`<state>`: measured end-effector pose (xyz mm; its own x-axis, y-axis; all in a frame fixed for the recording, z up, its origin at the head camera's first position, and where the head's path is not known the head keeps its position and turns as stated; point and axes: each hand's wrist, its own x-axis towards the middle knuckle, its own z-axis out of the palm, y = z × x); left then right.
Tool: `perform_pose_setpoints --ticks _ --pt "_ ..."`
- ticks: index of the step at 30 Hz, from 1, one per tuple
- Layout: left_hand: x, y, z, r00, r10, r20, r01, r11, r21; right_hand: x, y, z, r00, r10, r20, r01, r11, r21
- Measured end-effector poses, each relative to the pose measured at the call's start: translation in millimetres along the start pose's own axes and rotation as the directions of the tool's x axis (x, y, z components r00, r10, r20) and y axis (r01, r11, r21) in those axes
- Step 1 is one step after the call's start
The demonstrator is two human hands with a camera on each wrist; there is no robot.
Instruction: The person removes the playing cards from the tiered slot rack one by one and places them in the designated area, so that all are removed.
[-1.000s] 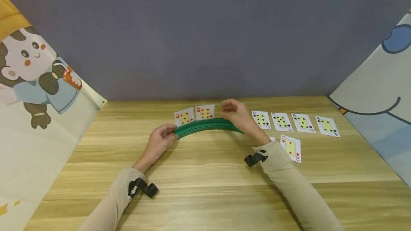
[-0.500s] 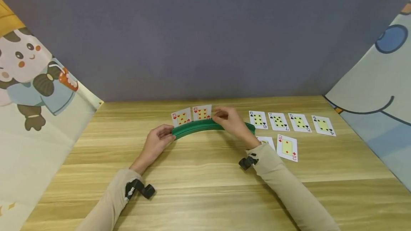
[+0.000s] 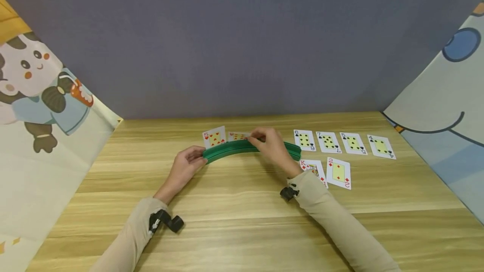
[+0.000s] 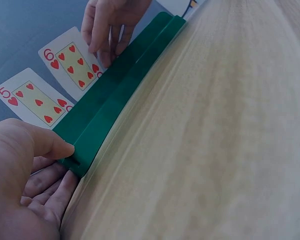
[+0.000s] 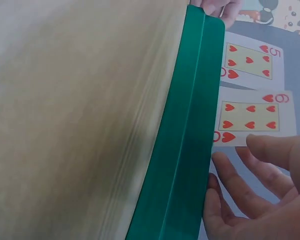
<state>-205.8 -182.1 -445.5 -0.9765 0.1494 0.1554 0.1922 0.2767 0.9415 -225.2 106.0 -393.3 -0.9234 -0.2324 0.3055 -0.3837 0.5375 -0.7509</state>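
My left hand (image 3: 186, 163) grips the left end of a curved green card holder (image 3: 227, 149), thumb on its face. In the holder's slot stand the five of hearts (image 4: 32, 100) and, right of it, the six of hearts (image 4: 72, 62). My right hand (image 3: 270, 148) is behind the holder, pinching the side edge of the six. Its thumb (image 5: 262, 145) overlaps the card's face in the right wrist view, with the other fingers curled below the edge. The six leans back in the head view, so only a thin strip of it shows; the holder hides its bottom edge.
Face up on the wooden table (image 3: 227, 221), right of the holder, lie the six (image 3: 304, 140), seven (image 3: 328, 142), five (image 3: 353, 143) and four of spades (image 3: 381, 147). Nearer me are the king (image 3: 314, 172) and two of diamonds (image 3: 338, 173). A grey wall (image 3: 242, 53) stands behind.
My right hand has moved left along the holder to the six of hearts, which has tipped back from upright. The king of diamonds has come out from under my right arm. The left hand keeps its grip.
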Motion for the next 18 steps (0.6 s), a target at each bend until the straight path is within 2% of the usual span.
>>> perform_pose_setpoints --ticks 4,13,18 --pt "-0.4 0.4 0.8 1.0 -0.006 0.002 0.006 1.0 -0.003 -0.1 2.7 0.4 1.0 0.001 -0.029 -0.001 1.0 -0.003" --pt "0.7 -1.7 0.4 1.0 -0.009 0.001 0.009 1.0 -0.003 3.6 -1.6 -9.5 0.989 0.043 -0.143 -0.032 0.996 0.081" --pt "0.2 -1.3 0.3 1.0 -0.002 0.0 0.002 1.0 -0.015 5.0 -1.9 -15.1 0.985 0.04 -0.17 -0.026 0.996 0.085"
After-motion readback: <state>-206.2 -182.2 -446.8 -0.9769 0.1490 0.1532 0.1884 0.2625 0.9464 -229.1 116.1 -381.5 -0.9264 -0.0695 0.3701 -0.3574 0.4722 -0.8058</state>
